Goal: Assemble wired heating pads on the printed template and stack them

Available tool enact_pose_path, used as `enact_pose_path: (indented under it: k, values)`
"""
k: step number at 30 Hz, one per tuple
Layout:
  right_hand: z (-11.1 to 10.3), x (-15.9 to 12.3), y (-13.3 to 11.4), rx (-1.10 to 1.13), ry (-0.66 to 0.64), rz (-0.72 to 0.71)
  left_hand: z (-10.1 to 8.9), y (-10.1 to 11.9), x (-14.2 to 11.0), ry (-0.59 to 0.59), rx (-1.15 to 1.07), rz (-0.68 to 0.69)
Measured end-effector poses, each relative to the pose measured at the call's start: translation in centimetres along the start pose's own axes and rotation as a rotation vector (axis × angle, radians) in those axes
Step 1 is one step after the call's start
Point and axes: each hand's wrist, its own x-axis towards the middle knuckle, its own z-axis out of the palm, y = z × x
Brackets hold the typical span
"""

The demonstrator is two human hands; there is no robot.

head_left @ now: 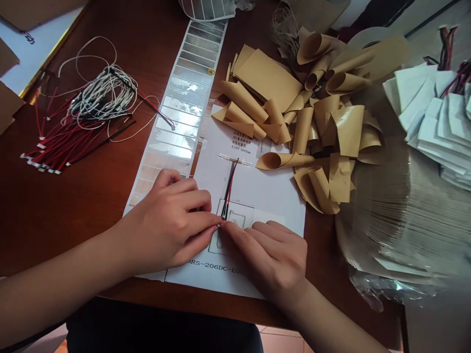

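Note:
A thin red-and-black wire point(230, 185) runs down a printed drawing sheet point(277, 189). Its upper end lies at a small strip of clear tape point(235, 160) stuck across the paper. My left hand point(172, 220) pinches the wire's lower end between thumb and index finger. From the other side, my right hand point(274, 250) meets it there, index fingertip on the same end and the other fingers curled in. The fingertips hide the very tip of the wire. Under my left hand lies a strip of silvery foil labels point(180, 108).
Left on the brown table point(22, 206) lies a bundle of white cords and red wires point(99, 103). Curled brown backing papers point(303, 130) pile up at the right. Beyond them stand a plastic-wrapped stack of sheets point(434, 215) and white pieces with wires point(437, 108).

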Motion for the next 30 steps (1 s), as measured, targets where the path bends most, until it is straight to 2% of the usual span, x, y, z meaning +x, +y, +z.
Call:
enact_pose_path:
  k: [24, 27, 30]
  values:
    - [-0.4, 0.2, -0.3, 0.022, -0.054, -0.035, 0.0, -0.4, 0.1, -0.029, 0.069, 0.094]
    - [-0.8, 0.6, -0.2, 0.147, -0.09, 0.038, 0.1, -0.4, 0.1, -0.017, 0.093, 0.127]
    - [-1.5, 0.9, 0.2, 0.375, -0.044, 0.178, 0.0, -0.2, 0.3, -0.004, 0.153, 0.157]
